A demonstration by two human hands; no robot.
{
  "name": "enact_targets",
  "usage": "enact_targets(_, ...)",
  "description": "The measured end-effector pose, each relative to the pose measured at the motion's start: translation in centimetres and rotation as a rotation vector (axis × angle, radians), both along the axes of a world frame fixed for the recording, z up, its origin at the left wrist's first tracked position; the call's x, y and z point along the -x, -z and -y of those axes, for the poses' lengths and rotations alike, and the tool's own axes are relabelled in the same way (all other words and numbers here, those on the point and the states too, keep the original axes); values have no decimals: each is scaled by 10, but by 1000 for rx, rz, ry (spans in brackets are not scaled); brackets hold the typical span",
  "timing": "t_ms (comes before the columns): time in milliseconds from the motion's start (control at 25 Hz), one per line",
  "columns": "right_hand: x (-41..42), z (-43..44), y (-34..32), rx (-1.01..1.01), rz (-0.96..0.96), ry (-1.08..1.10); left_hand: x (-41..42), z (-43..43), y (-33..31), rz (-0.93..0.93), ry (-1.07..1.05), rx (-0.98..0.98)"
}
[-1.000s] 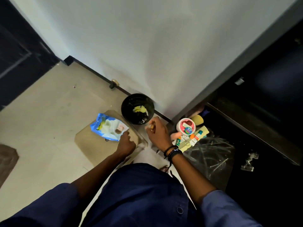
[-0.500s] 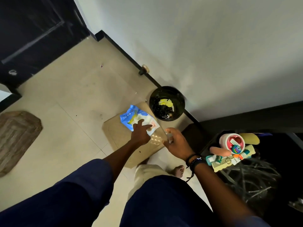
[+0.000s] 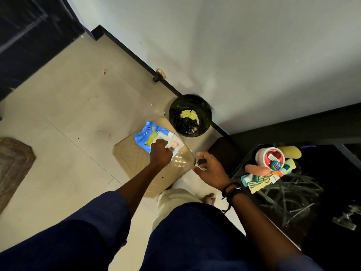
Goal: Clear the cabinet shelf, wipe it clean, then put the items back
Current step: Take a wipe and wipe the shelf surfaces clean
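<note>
So the left hand [image 3: 160,152] is sitting curled on top of a blue wipes pack [image 3: 154,138], fingers pinching at a bit of white sheet poking out of the pack's opening. The pack itself is lying flat on a tan woven stool [image 3: 136,159], right under that hand. The right hand [image 3: 210,169] is hovering just off the stool's near corner, palm angled down, fingers loosely spread and half curled. There's something small and pale near the fingertips, but I honestly can't tell if it's holding it or not. That wrist is wearing dark bead bracelets [image 3: 232,190].

Just past both hands, against the white wall [image 3: 234,45], a round black bin [image 3: 190,115] is sitting on the floor with yellowish scraps and some dark crumpled stuff inside.

Off to the right of the right hand, the dark cabinet shelf [image 3: 332,163] is showing, and it's still loaded: a pink round tub [image 3: 270,156] with a red lid area, a yellow thing behind it, a peach-coloured tube shape, a pale comb [image 3: 257,183] and a few small tubes, all bunched together at the shelf's near corner. Further right of those, a clear plastic bag full of tangled clear bits is lying there.

Both arms are reaching forward and down from dark blue sleeves, with a bare foot [image 3: 210,198] peeking out below the right wrist.
</note>
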State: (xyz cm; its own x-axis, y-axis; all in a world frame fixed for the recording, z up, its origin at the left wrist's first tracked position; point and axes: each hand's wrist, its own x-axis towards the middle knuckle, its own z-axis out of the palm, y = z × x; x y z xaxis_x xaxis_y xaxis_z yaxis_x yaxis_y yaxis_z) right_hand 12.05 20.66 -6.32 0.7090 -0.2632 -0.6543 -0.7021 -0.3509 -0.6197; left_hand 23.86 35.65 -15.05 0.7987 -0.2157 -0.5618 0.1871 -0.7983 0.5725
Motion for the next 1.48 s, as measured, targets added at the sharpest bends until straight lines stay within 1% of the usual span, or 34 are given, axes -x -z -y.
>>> enact_targets(80,-1,-1,-4,-21,16,6,10,-6,-15,33,-72,132)
enact_targets(160,-4,1,-15,-95,47,59,20,-10,-47,23,-170,267)
enact_targets(240,-4,4,-27,-205,58,107,33,-15,-80,-29,-238,383)
enact_targets(400,-1,7,-63,-345,131,43,58,-20,-143,-145,-374,610)
enact_targets(480,10,5,-78,-340,225,50,72,-14,-169,-203,-409,707)
enact_targets(600,29,0,-89,-167,375,64,90,3,-200,-265,-427,822)
enact_targets(680,38,2,-95,-28,449,89,100,13,-214,-290,-403,846)
enact_targets(760,47,17,-104,19,513,143,108,24,-226,-241,-324,805)
enact_targets(840,56,40,-118,-33,540,211,112,34,-237,-149,-230,770)
enact_targets(960,72,67,-145,-160,535,362,115,50,-248,-36,-123,766)
enact_targets(1040,82,77,-160,-248,556,445,113,63,-247,-38,-75,762)
enact_targets(1120,90,83,-173,-354,569,502,107,75,-242,-176,3,793)
enact_targets(1200,96,88,-181,-488,572,527,103,87,-240,-421,117,860)
enact_targets(1280,101,92,-184,-542,559,552,107,95,-242,-659,207,919)
enact_targets(1360,107,97,-184,-464,514,583,113,100,-247,-763,213,941)
enact_targets(1480,118,108,-185,-331,470,627,117,105,-243,-813,114,999)
